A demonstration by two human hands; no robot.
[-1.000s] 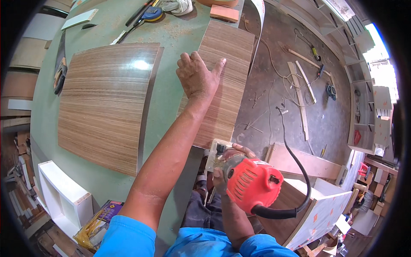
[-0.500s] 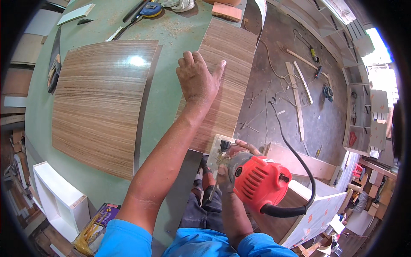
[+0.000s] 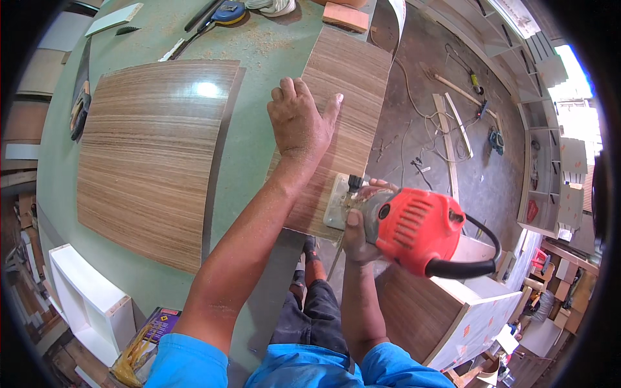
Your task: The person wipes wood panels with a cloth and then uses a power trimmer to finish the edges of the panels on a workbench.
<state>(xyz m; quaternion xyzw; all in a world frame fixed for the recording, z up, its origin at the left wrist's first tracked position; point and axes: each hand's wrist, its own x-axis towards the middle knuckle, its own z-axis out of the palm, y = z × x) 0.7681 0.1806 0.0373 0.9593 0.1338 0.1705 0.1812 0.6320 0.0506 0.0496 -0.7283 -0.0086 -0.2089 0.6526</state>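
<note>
The left hand (image 3: pixel 299 123) lies half open on the narrow board (image 3: pixel 354 116), its thumb stuck out wide and its fingers bent by the board's left edge; I cannot tell if the fingertips hook over it. The right hand (image 3: pixel 358 238) is closed around the neck of the red power tool (image 3: pixel 419 227), with the thumb on the near side and the fingers on the far side. The tool's flat plate (image 3: pixel 336 204) sits on the near end of the board, by the right edge. A thick black cord (image 3: pixel 462 267) bends out of its back. The board lies on the green table (image 3: pixel 249 119). A wide board (image 3: pixel 152 161) lies to its left, with a saw (image 3: pixel 80 113) beyond that. A tape measure (image 3: pixel 229 12) and some white rope (image 3: pixel 272 6) lie at the far end.
</note>
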